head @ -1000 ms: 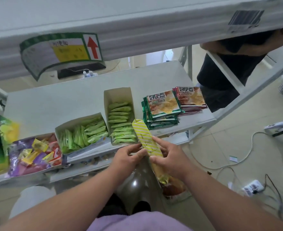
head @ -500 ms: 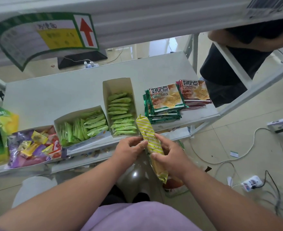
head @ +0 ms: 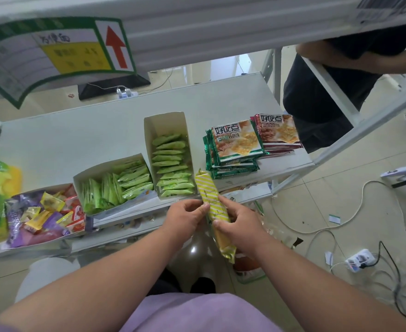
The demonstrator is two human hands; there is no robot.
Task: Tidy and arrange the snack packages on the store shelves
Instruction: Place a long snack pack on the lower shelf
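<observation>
A long yellow striped snack package is held lengthwise in front of the shelf edge, its far end level with the shelf front. My left hand pinches its left side and my right hand grips its right side. On the white shelf stand two open cardboard boxes of green sachets, a stack of green biscuit packs and a stack of red biscuit packs. A tray of mixed coloured candies sits at the left.
A green chip bag stands at the far left. The upper shelf front carries a price label with a red arrow. A person in dark clothes stands behind the rack at right. Cables and a power strip lie on the floor.
The view shifted slightly down and the shelf appears a little lower in frame. Both hands keep hold of the yellow package, which stays near the shelf front by the right green box.
</observation>
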